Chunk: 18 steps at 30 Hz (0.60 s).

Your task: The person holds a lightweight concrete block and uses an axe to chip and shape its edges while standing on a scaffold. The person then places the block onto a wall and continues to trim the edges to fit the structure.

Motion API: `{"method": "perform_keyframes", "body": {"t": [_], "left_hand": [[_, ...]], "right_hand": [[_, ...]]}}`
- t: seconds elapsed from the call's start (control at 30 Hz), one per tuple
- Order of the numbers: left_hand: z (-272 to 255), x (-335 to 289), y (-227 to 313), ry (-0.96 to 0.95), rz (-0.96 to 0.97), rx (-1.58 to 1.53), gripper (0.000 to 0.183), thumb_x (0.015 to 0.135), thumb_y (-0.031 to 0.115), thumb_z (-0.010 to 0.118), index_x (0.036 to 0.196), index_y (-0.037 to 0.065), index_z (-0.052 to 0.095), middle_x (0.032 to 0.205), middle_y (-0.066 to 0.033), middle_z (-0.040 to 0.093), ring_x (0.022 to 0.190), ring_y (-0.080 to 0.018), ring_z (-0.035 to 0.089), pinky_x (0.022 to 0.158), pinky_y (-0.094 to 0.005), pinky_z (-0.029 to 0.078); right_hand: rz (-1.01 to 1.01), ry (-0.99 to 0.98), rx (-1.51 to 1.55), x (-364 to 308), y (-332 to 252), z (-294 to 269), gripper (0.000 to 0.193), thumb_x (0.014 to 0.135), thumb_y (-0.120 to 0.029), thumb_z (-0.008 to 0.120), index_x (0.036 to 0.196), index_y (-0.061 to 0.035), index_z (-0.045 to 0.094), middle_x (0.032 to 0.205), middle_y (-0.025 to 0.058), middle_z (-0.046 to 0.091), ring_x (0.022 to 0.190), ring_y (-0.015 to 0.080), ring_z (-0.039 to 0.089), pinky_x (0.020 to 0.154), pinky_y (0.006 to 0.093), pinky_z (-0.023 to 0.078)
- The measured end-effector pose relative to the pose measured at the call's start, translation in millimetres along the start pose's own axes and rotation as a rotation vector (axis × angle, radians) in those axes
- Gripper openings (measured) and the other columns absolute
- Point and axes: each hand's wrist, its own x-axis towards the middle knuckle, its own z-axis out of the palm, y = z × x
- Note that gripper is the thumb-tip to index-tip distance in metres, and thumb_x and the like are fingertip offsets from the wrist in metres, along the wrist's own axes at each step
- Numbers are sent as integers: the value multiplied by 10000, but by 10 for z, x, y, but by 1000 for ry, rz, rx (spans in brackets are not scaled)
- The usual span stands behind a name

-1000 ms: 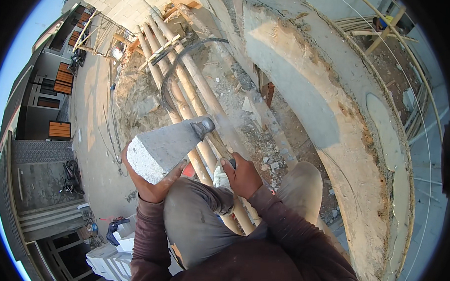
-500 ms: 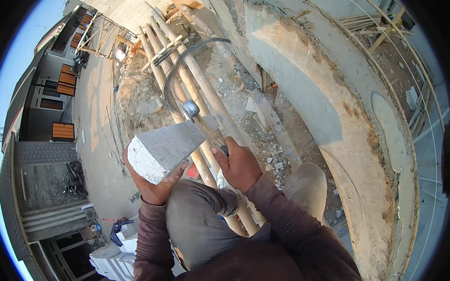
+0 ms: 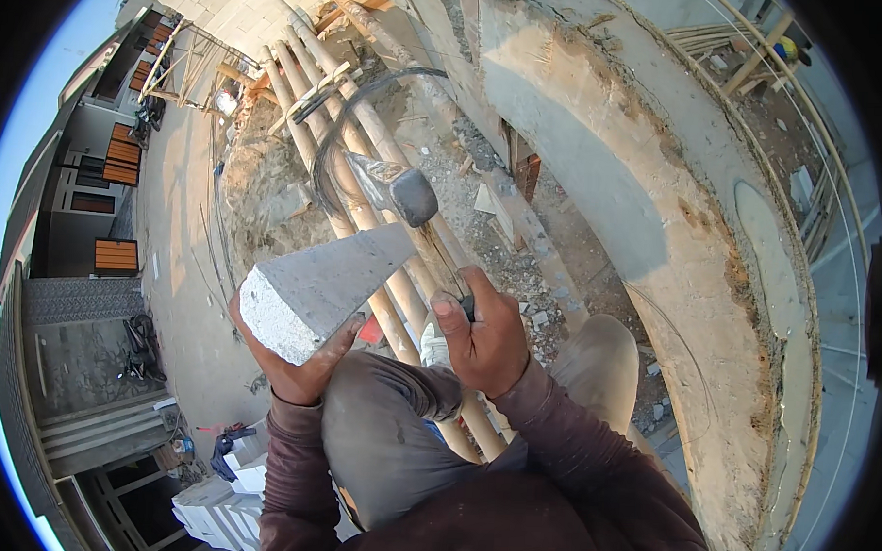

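My left hand [image 3: 287, 367] is wrapped round a wedge-shaped grey block [image 3: 339, 277], holding it from below above my bent left knee. A rough white end of the block faces me. My right hand [image 3: 485, 332] grips a hammer [image 3: 415, 198] by its handle. The hammer has a dark blunt face, with a lighter, flatter part stretching away to the left behind it. Its head is in the air just above the far tip of the block, and I see a gap between them.
Long wooden poles [image 3: 373, 127] run underneath, with black cable [image 3: 325, 165] looped over them. To the right curves a concrete wall [image 3: 600, 174] with a wet top. White blocks [image 3: 221, 501] are stacked at lower left. Rubble [image 3: 537, 318] lies below.
The hammer has risen and swung away from the block, turning so its dark face shows. My right hand has shifted slightly right; the block has moved a little left.
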Motion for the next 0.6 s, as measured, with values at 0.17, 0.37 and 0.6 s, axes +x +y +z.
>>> {"method": "perform_keyframes", "body": {"t": [0.17, 0.37, 0.6], "left_hand": [[31, 40, 13, -18, 67, 29, 1154, 564, 393, 952, 1400, -12, 266, 1279, -160, 419, 1211, -282, 468, 1037, -439, 399], [15, 14, 28, 8, 32, 19, 1150, 568, 391, 953, 1399, -10, 266, 1284, -161, 418, 1213, -284, 468, 1035, -439, 402], [98, 58, 99, -58, 13, -10, 1150, 563, 380, 961, 1398, -10, 274, 1289, -164, 422, 1209, -284, 471, 1030, -433, 403]], "right_hand": [[220, -121, -321, -217, 622, 279, 352, 980, -326, 584, 997, 17, 509, 807, 283, 626, 720, 466, 638, 601, 526, 480], [22, -20, 14, 26, 107, 30, 394, 987, -325, 582, 1067, 59, 550, 669, 248, 612, 633, 454, 635, 548, 477, 474], [181, -163, -362, 244, 561, 314, 403, 995, -339, 560, 1056, 59, 545, 697, 287, 620, 690, 480, 639, 580, 500, 490]]}}
